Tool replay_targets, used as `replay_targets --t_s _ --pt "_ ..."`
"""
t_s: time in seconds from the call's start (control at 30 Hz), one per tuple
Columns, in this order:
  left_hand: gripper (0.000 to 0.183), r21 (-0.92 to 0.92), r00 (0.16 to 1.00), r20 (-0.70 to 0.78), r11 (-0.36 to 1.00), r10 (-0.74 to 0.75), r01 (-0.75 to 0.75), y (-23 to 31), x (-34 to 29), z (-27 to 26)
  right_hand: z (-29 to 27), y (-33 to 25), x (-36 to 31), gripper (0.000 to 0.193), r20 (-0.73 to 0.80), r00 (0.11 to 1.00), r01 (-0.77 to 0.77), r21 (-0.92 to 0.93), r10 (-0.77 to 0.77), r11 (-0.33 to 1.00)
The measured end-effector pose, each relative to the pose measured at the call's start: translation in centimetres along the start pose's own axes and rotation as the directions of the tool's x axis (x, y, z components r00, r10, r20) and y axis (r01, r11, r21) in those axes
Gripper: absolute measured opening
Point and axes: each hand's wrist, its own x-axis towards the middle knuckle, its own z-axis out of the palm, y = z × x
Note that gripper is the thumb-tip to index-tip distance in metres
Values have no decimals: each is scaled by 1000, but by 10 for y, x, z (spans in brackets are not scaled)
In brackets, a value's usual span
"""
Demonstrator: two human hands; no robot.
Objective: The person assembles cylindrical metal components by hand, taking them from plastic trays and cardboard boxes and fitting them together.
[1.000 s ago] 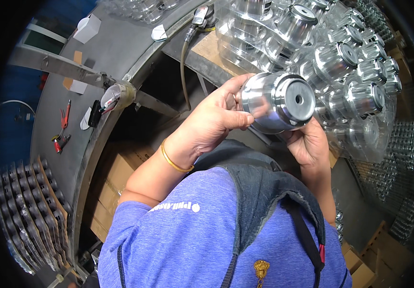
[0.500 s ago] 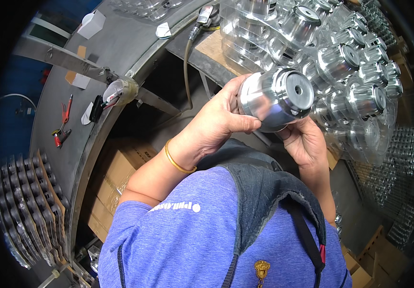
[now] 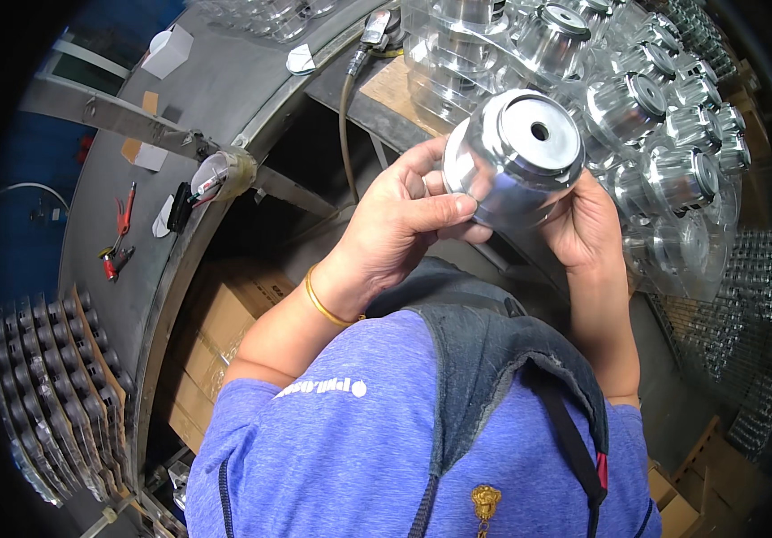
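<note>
A shiny round metal housing [image 3: 513, 166] is held up in front of my chest between both hands. Its stepped end, with a dark hole in the centre, faces up and slightly right. My left hand [image 3: 404, 211] grips its left side, thumb across the lower wall and fingers partly behind. On the lower right side, my right hand [image 3: 587, 224] holds it too, most of its fingers hidden behind the metal. Just beyond, similar metal housings [image 3: 623, 103] sit in clear plastic trays [image 3: 444, 58].
A grey worktable [image 3: 99, 296] curves along the left, carrying a red-handled tool [image 3: 124, 215] and a white box [image 3: 168, 51]. A clear plastic cup [image 3: 235, 175] hangs at its edge near a hose [image 3: 347, 125]. Cardboard boxes [image 3: 215, 345] lie below; stacked trays of dark parts [image 3: 54, 377] stand lower left.
The housing has tipped so its holed end faces more upward, and it has shifted slightly up. My right hand has moved up and right along its side.
</note>
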Motion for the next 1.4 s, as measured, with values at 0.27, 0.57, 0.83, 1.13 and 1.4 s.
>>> replay_targets --t_s 0.27,0.57,0.83,1.13,1.4 --pt "60 -1 970 -89 974 226 -227 -1 3 2 13 11 -11 32 235 970 87 -110 -59 990" --pt "62 -112 982 -84 978 167 -176 -2 4 0 16 7 -16 36 297 952 118 -159 -67 980" --pt "62 -88 980 -84 978 182 -189 0 8 1 14 5 -11 37 290 956 96 -142 -52 985" --pt "103 46 979 57 979 197 -200 1 11 -3 4 17 -18 44 342 755 615 -665 -559 424" --pt "65 -79 919 -141 921 368 -381 22 21 -24 15 22 -15 40 577 653 727 -659 -490 191"
